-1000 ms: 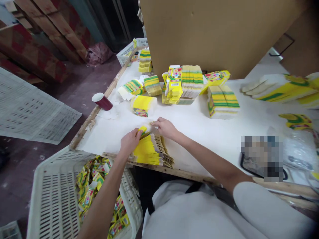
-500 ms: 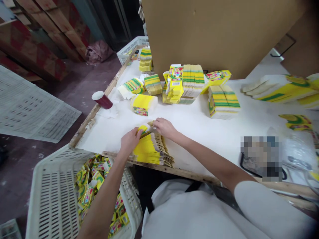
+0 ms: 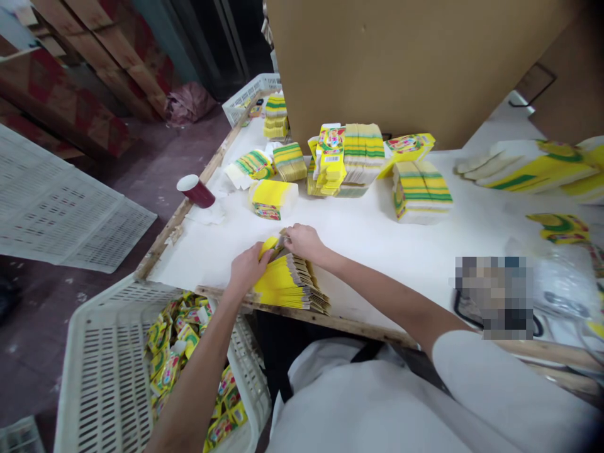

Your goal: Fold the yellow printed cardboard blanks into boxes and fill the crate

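My left hand (image 3: 248,269) is closed on the left side of a small yellow carton (image 3: 268,246). At the carton's right end, the fingers of my right hand (image 3: 302,241) pinch its flap; the fingertips partly hide it. Just below both hands, a fanned row of flattened yellow cartons (image 3: 283,283) lies at the table's front edge, their pale flaps pointing right. Beyond my hands rests a yellow and white stack of cartons (image 3: 268,196) on its side.
A plastic basket (image 3: 101,352) of filled yellow packets stands below the table's left edge. A maroon cup (image 3: 200,194) lies tipped at that edge. More carton stacks (image 3: 363,154) line the back, before a large cardboard box (image 3: 391,63). At right is a clear plastic bag (image 3: 564,286).
My right hand has shifted slightly left, closer to my left hand, at the carton's end. The carton has tilted a little. The surrounding stacks look unmoved.
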The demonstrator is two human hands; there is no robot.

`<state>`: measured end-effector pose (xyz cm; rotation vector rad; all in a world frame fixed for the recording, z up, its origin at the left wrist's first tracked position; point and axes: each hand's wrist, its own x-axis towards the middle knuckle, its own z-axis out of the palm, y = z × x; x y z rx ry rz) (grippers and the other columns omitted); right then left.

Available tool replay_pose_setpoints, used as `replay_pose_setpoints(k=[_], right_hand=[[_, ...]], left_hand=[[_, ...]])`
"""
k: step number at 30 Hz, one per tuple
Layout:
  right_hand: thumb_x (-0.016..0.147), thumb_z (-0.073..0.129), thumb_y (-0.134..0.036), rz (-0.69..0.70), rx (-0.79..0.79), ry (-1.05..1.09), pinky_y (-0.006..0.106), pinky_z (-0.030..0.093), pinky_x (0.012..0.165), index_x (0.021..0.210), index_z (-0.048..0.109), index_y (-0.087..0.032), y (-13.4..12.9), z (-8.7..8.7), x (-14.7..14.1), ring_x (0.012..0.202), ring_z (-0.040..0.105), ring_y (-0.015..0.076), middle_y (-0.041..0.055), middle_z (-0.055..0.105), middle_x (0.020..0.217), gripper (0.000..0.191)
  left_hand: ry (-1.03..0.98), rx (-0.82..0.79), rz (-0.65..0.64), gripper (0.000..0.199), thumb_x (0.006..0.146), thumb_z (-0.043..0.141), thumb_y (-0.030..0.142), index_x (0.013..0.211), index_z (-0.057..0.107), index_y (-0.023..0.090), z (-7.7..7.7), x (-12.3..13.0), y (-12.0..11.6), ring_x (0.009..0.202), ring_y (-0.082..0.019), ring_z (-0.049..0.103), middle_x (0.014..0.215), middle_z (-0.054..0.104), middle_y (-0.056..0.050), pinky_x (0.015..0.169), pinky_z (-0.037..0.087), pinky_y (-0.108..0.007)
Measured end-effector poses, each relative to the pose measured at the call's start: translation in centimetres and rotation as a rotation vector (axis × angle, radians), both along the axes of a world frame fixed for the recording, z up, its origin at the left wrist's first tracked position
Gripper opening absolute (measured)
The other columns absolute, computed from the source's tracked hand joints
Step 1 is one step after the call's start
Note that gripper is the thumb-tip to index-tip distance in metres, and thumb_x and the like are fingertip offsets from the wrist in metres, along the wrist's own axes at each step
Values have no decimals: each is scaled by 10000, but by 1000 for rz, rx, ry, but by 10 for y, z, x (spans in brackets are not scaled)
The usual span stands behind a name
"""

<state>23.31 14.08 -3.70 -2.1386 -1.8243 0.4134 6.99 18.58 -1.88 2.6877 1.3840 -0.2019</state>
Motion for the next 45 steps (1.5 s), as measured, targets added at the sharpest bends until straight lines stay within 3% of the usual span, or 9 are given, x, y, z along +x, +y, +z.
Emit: replay_pose_setpoints(k=[4,8,15,18,22,33,37,41,45], right_hand=[[820,447,-246,-31,-47,99,307,427,771,926,666,-107,6,-3,1,898,604,246,152,671,937,280],[805,517,-330,2,-115,266,222,434,629,805,707,-149,9,-7,-1,724,625,167,43,699,768,262],[766,563,-292,47,-134,412,201,401,562,818,719,-166,12,-12,-8,637,589,127,-18,678,676,207],[738,576,-326,44,-110,382,236,402,591,768,718,-155,13,-11,2,688,597,170,26,687,710,225],[745,515,-182,40,-48,348,247,405,690,927,694,-179,11,-10,18,832,604,184,49,700,901,255],[669,637,-119,477,-221,502,164,434,629,877,733,-217,-28,1,54,693,626,109,-51,722,761,250],[753,585,-166,372,-109,435,188,427,634,883,727,-180,-30,-2,51,683,604,117,-8,709,755,194],[829,485,-139,164,84,299,243,406,757,1100,636,-172,-28,-5,47,828,573,143,65,645,975,312],[834,485,-136,127,148,176,270,394,779,1041,661,-202,-32,-10,42,917,525,180,81,578,994,279]], left_hand=[[-3,1,-5,377,898,258,459,1074,484,213,-1,0,1,865,-242,633,943,674,-75,671,410,-300],[-4,-15,-17,353,899,268,437,1065,485,214,-1,0,2,864,-239,631,945,672,-73,676,407,-297],[3,-36,13,369,894,279,450,1072,486,202,2,1,2,877,-232,628,961,667,-84,690,406,-287],[5,-41,60,411,895,245,480,1080,486,203,3,3,1,879,-228,629,963,671,-89,685,405,-282],[2,-44,119,458,902,166,493,1073,495,225,1,3,3,868,-226,632,959,678,-79,658,401,-280],[-23,-55,13,381,902,246,453,1014,547,247,2,6,13,866,-220,630,937,686,-65,688,394,-270],[-18,-65,-43,369,899,262,463,1013,549,261,3,10,10,846,-206,634,920,690,-44,694,398,-262],[-5,-55,-46,372,904,248,462,1026,540,266,3,10,8,852,-200,634,936,690,-42,698,402,-260],[5,-45,-32,382,905,239,465,1022,539,260,2,10,8,843,-203,635,930,691,-48,683,403,-261]])
